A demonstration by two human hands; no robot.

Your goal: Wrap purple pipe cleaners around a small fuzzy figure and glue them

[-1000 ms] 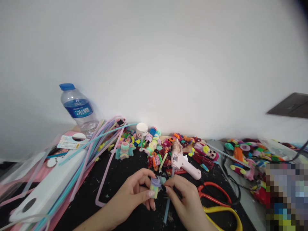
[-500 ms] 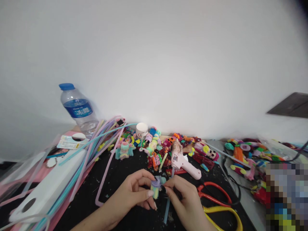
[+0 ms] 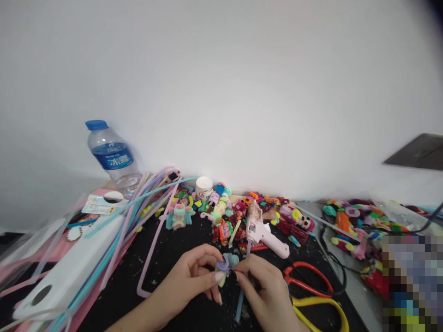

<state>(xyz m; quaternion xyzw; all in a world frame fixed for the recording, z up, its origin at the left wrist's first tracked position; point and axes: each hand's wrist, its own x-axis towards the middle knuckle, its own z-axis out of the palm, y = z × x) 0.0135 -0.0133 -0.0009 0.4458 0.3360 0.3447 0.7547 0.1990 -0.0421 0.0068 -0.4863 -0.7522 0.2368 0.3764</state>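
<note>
A small pastel pipe-cleaner figure [image 3: 222, 265], purple, yellow and mint, is held up over the black work surface [image 3: 187, 304]. My left hand [image 3: 200, 272] is closed on its left side, thumb in front and fingers behind. From the right, my right hand [image 3: 265, 281] pinches at the figure's edge; its fingertips hide what lies between them. A pale pink glue gun [image 3: 265, 235] rests just beyond my right hand, with a translucent glue stick [image 3: 240, 304] reaching down from it past my fingers.
Scissors with red and yellow handles [image 3: 311, 295] lie at the right. Several finished pipe-cleaner figures [image 3: 179, 215] and a paper cup [image 3: 204, 187] line the wall. Loose pipe cleaners [image 3: 117, 244], a white plastic piece [image 3: 69, 272] and a water bottle [image 3: 112, 157] are at the left.
The figure has turned slightly between my hands, its purple part now facing me more. Both hands keep almost the same place.
</note>
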